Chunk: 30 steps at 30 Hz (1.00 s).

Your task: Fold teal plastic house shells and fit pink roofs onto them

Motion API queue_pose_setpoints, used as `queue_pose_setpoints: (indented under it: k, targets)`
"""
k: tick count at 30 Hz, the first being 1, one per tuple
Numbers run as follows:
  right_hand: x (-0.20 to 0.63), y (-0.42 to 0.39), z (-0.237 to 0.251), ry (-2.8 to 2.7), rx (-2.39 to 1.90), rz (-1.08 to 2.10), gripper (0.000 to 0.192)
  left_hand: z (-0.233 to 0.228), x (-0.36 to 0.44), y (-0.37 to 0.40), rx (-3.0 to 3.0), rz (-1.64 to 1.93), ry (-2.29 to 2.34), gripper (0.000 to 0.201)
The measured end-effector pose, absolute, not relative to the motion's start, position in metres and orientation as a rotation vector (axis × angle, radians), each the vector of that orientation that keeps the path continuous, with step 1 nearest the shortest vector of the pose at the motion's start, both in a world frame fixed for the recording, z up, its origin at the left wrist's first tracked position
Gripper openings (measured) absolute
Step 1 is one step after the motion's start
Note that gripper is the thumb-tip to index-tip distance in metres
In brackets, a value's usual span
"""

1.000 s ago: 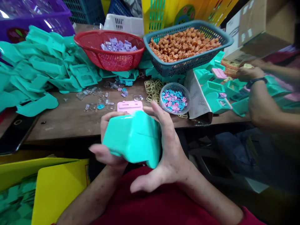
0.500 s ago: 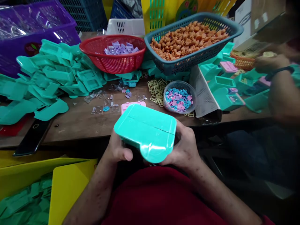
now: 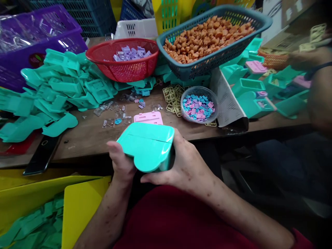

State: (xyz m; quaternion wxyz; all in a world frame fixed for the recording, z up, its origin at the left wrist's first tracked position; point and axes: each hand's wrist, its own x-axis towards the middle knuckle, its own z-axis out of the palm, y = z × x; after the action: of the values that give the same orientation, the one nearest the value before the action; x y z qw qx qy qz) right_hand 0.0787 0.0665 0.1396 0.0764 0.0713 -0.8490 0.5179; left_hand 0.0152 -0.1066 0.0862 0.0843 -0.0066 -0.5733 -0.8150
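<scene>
Both hands are closed around a teal plastic case [image 3: 146, 147], held just above the lap and in front of the near edge of the wooden table [image 3: 88, 136]. The left hand [image 3: 120, 162] cups its left end with the thumb laid up the side, and the right hand [image 3: 185, 162] wraps the right end, fingers curled beneath and out of sight. The case looks like a light, hollow, rigid moulding, with a seam running across its flat top and a rounded tab facing the person. Its glossy skin would likely be a little slippery, so the two short ends, where the palms sit now, seem the surest places to hold; pressing near the seam might flex or spring the halves apart, though whether they are latched cannot be made out. Just beyond it on the table lies a pink plate [image 3: 148, 118], with a clear bowl of small pink and blue pieces [image 3: 199, 108] to its right. Farther back stand a red basket [image 3: 122, 58] of lilac parts and a blue basket [image 3: 212, 38] of orange pieces, beside a heap of teal shells [image 3: 57, 86]. Another person's arm [image 3: 315, 86] works at the right edge.
</scene>
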Motion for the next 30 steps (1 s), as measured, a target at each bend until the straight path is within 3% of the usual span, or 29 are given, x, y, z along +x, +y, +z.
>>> queue_pose_setpoints:
  k: [6, 12, 18, 22, 24, 27, 30]
  targets:
    - [0.081, 0.063, 0.143, -2.59, 0.269, 1.367, 0.099, 0.1, 0.013, -0.091, 0.078, -2.69, -1.496, 0.079]
    - [0.081, 0.065, 0.145, -2.649, 0.296, 1.263, 0.079, 0.103, 0.019, -0.083, 0.116, -2.678, -1.397, 0.063]
    - [0.076, 0.069, 0.154, -2.79, 0.147, 1.253, 0.074, 0.1, 0.025, -0.08, 0.202, -2.722, -1.424, 0.076]
    - [0.07, 0.092, 0.15, -2.801, 0.029, 1.515, 0.079, 0.093, 0.017, -0.096, 0.141, -2.847, -1.764, 0.081]
    - [0.069, 0.108, 0.145, -2.693, 0.13, 1.62, 0.09, 0.095, 0.012, -0.106, 0.177, -2.924, -1.915, 0.077]
    - [0.072, 0.126, 0.141, -2.586, 0.571, 1.425, 0.11, 0.108, 0.012, -0.116, 0.138, -3.081, -2.036, 0.072]
    - [0.074, 0.129, 0.143, -2.528, 1.025, 1.165, 0.101, 0.125, 0.017, -0.12, -0.03, -3.204, -2.111, 0.064]
